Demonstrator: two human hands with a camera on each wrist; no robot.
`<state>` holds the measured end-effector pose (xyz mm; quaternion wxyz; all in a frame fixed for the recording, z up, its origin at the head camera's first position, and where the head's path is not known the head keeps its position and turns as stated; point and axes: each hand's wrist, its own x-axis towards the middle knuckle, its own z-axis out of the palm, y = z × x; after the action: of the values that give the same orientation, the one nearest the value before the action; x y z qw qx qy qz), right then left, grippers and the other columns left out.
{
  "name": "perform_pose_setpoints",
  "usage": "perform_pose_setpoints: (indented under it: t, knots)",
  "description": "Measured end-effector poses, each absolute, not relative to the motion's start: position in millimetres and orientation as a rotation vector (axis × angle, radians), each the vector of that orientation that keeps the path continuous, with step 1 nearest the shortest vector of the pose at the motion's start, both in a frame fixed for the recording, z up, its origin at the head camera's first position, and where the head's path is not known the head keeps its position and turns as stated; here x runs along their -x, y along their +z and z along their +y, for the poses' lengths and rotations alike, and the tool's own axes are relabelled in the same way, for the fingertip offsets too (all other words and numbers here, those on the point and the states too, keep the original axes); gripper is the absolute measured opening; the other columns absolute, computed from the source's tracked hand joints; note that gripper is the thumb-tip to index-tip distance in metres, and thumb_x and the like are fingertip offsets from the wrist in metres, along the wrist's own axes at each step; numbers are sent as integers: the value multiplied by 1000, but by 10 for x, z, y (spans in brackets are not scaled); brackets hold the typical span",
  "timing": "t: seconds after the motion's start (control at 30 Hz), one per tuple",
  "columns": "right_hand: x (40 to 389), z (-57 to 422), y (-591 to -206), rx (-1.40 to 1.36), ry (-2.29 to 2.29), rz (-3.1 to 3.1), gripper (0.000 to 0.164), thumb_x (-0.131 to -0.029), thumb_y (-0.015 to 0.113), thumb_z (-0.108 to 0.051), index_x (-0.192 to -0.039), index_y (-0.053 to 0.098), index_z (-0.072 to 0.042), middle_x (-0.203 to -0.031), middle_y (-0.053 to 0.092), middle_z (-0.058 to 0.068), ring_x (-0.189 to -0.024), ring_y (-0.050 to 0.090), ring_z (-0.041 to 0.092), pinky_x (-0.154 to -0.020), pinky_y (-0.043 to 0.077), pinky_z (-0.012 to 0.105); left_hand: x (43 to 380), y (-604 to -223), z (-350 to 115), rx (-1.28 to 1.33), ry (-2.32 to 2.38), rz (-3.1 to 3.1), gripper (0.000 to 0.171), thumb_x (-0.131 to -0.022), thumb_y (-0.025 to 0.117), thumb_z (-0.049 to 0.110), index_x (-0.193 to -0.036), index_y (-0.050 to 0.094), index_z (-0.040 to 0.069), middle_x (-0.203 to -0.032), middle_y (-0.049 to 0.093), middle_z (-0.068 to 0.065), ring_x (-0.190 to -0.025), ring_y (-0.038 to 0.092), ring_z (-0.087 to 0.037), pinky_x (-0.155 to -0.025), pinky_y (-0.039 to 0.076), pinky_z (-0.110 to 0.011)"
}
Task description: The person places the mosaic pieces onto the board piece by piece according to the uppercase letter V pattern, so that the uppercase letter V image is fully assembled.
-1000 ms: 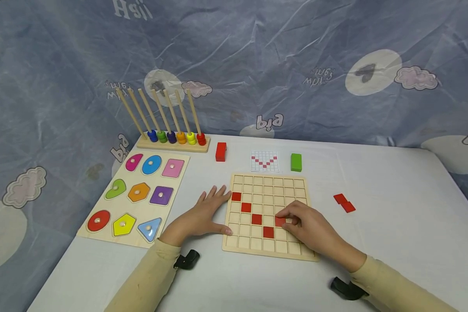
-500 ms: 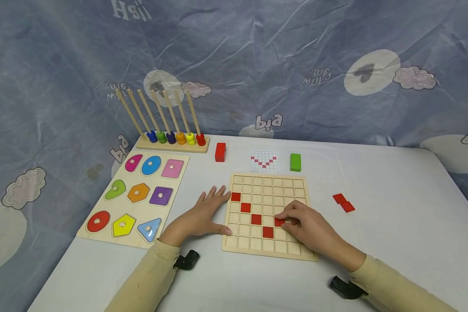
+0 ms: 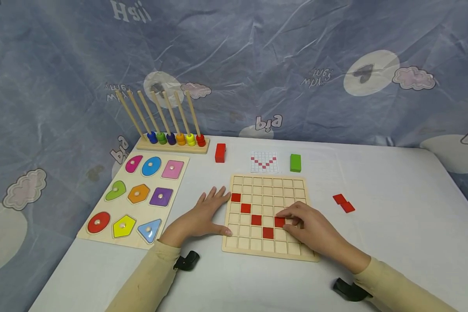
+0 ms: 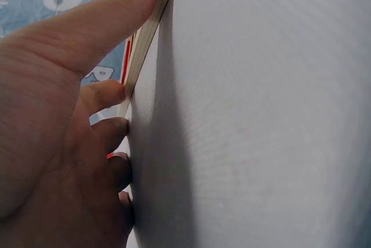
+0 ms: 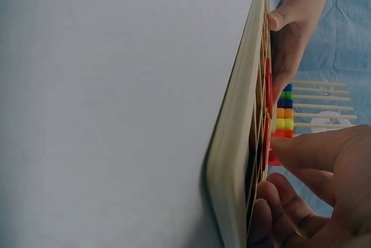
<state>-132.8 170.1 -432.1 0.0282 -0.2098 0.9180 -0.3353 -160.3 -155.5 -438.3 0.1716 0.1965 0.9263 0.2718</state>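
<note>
A wooden grid board (image 3: 263, 251) lies flat, with several red square tiles set in a diagonal across its cells. My left hand (image 3: 203, 215) is spread at the board's left edge, thumb and fingertips right at the rim; the left wrist view shows the thumb (image 4: 116, 13) against the wooden edge. My right hand (image 3: 310, 225) is bent over the board, with index finger and thumb at opposite edges of a red square tile (image 3: 279, 222) lying in a cell, right of the lowest tile (image 3: 268, 233). Its other fingers are curled underneath, partly hidden.
Two loose red tiles (image 3: 344, 203) lie right of the board. Behind it are a pattern card (image 3: 264, 162), a red block (image 3: 220, 153) and a green block (image 3: 295, 163). A shape puzzle (image 3: 140, 208) and a peg rack with coloured beads (image 3: 173, 147) stand at left.
The red tile at my right fingers now sits flat and square in its cell, and those fingers have shifted slightly right. The left hand has not moved.
</note>
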Motion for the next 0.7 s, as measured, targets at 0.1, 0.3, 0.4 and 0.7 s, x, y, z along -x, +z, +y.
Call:
perform_pose_setpoints:
  t: [0.1, 0.3, 0.4, 0.7]
  knots:
    - [1314, 1729, -4317, 650, -1052, 2843, 27, -87, 80, -9, -112, 77, -19, -101, 64, -6, -79, 55, 7, -69, 50, 23, 1600, -4382, -1554, -554, 769, 2629, 113, -73, 89, 48, -162, 28, 15, -170, 13, -5, -157, -2, -28, -126, -3, -48]
    - [1301, 1799, -4287, 672, -1080, 2850, 28, -86, 80, -7, -111, 77, -20, -103, 65, -5, -80, 55, 7, -69, 51, 24, 1604, -4386, -1553, -554, 766, 2636, 113, -73, 90, 48, -162, 28, 14, -170, 13, -6, -157, -2, -28, -126, -3, -48]
    - [1301, 1844, -4258, 696, -1092, 2855, 29, -86, 80, -6, -110, 77, -20, -102, 66, -6, -80, 56, 6, -69, 51, 24, 1604, -4389, -1554, -554, 769, 2635, 114, -73, 90, 48, -162, 28, 14, -170, 13, -6, -157, -3, -28, -126, -4, -48]
    - [1308, 2028, -4236, 693, -1046, 2894, 32, -86, 81, -7, -114, 75, -20, -100, 66, -10, -79, 55, 5, -68, 51, 24, 1607, -4398, -1560, -559, 770, 2633, 113, -74, 89, 48, -162, 28, 15, -170, 13, -5, -157, -3, -28, -126, -4, -48]
